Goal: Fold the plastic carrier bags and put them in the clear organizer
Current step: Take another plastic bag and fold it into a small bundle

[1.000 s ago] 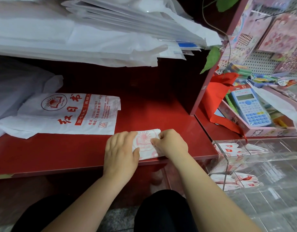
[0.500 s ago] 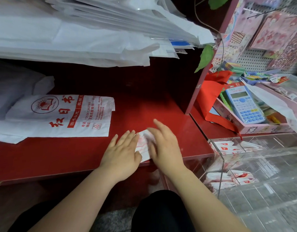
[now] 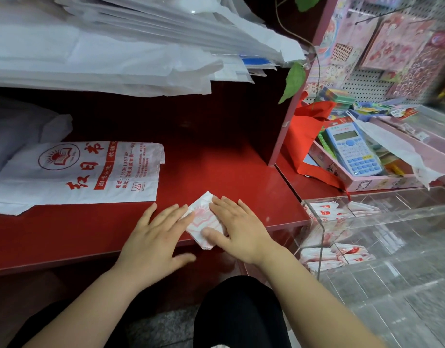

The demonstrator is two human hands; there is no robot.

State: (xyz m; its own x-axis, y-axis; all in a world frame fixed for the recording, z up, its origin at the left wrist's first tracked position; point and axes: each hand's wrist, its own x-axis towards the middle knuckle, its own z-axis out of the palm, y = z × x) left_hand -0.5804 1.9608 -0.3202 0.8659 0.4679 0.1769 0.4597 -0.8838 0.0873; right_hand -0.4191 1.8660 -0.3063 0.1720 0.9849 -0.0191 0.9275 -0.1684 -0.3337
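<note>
A small folded white-and-red plastic bag (image 3: 202, 219) lies near the front edge of the red shelf (image 3: 216, 169). My left hand (image 3: 156, 234) lies flat with straight fingers, its fingertips on the bag's left side. My right hand (image 3: 239, 227) presses flat on the bag's right part, thumb across its lower half. An unfolded white carrier bag (image 3: 86, 172) with red print lies flat on the shelf to the left. The clear organizer (image 3: 382, 237) stands at the right, with several folded bags (image 3: 334, 254) in its compartments.
A thick stack of white bags and sheets (image 3: 116, 46) overhangs the shelf above. To the right sit a red cloth bag (image 3: 304, 131) and a pink box (image 3: 382, 182) holding a blue calculator (image 3: 352, 149). My dark-clothed knee (image 3: 241, 312) is below the shelf.
My right hand went from a curled grip on the bag's right edge to lying flat on it. The left hand slid slightly left. The folded bag now sits turned at an angle.
</note>
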